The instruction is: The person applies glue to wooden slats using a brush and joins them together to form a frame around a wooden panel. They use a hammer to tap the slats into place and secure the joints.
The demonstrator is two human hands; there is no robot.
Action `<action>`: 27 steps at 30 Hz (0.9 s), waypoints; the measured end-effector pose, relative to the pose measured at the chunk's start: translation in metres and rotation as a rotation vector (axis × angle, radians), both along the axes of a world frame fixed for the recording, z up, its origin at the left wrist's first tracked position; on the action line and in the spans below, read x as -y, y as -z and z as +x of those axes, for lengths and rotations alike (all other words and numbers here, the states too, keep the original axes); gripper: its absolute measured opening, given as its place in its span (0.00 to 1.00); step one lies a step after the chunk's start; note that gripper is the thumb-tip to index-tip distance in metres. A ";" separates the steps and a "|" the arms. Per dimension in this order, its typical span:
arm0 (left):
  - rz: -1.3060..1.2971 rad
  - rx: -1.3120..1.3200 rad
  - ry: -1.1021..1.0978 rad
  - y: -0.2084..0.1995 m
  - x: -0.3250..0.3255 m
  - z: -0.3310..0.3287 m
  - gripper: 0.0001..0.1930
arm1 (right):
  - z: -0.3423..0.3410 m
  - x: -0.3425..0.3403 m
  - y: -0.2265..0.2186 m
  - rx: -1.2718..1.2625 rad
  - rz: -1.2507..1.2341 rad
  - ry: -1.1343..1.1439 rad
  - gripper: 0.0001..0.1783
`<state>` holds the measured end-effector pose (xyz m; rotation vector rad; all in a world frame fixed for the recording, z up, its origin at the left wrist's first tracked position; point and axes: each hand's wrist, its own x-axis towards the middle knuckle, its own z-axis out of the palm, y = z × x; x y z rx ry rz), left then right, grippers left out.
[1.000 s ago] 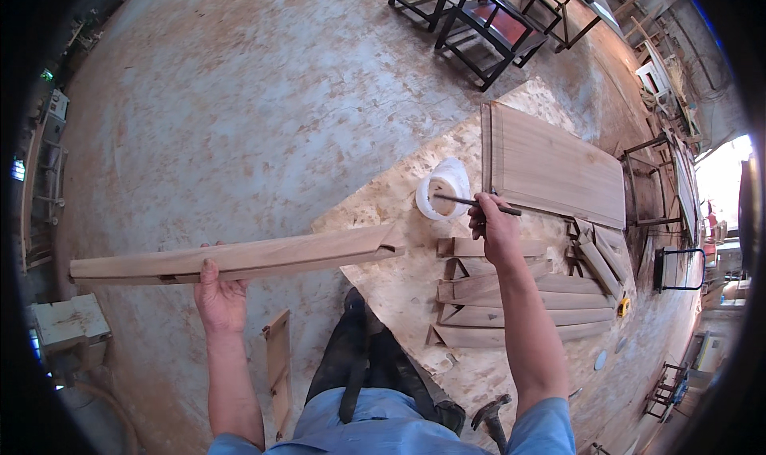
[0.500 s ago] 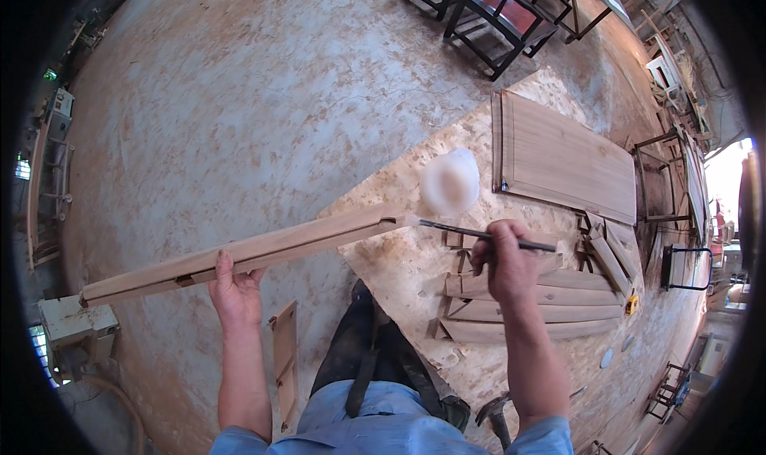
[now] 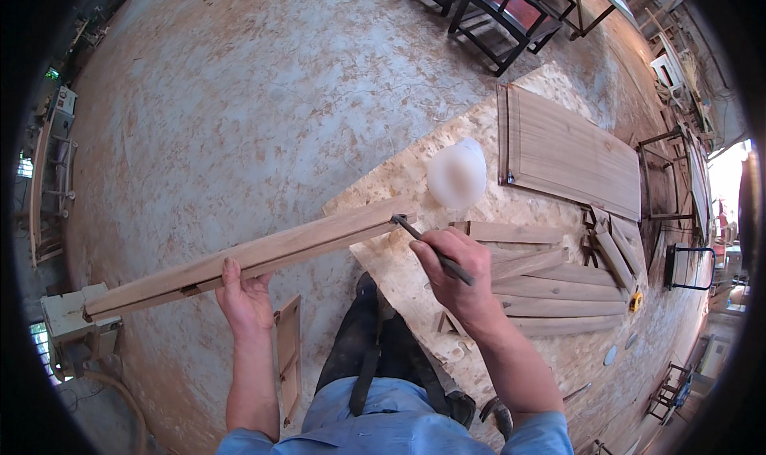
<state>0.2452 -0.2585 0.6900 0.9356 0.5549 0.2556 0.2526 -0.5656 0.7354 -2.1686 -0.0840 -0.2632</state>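
Across the front of me runs a long wooden rail (image 3: 263, 257), grooved along its near edge, with a dark slot near the middle. My left hand (image 3: 246, 295) is closed round it from below, thumb on the near face. At the rail's right end, my right hand (image 3: 455, 267) grips a slim dark-handled brush (image 3: 415, 233), its tip against a notch there; its bristles are too small to make out. Just beyond that end stands a round whitish translucent bowl (image 3: 457, 176) with a brownish middle, on a stained board (image 3: 383, 180).
Several wooden slats (image 3: 550, 287) lie right of my right hand. Behind them is a wide wooden panel (image 3: 570, 152). A hammer (image 3: 501, 415) lies near my right elbow, and a narrow wooden frame piece (image 3: 288, 355) by my left forearm. Dark chairs (image 3: 507, 20) stand at the back.
My right hand has moved left and nearer me, tilting the brush more steeply, its tip shifting from the rail's very end to the notch. My left hand still holds the rail, slightly shifted.
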 end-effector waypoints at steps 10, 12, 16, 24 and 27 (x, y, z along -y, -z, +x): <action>0.092 0.049 -0.012 -0.009 -0.003 -0.008 0.19 | -0.007 0.002 0.014 -0.137 0.169 0.069 0.04; 0.107 0.061 -0.007 -0.008 -0.002 -0.008 0.20 | -0.013 -0.007 0.018 -0.028 0.139 0.016 0.04; 0.118 0.040 -0.024 -0.011 -0.002 -0.013 0.20 | -0.015 -0.006 0.024 -0.019 0.154 0.097 0.03; 0.081 -0.032 -0.081 -0.018 0.003 -0.021 0.20 | -0.029 -0.034 0.042 0.036 0.162 0.159 0.05; 0.082 -0.001 -0.102 -0.014 0.003 -0.025 0.19 | -0.037 -0.038 0.051 -0.051 0.298 0.202 0.05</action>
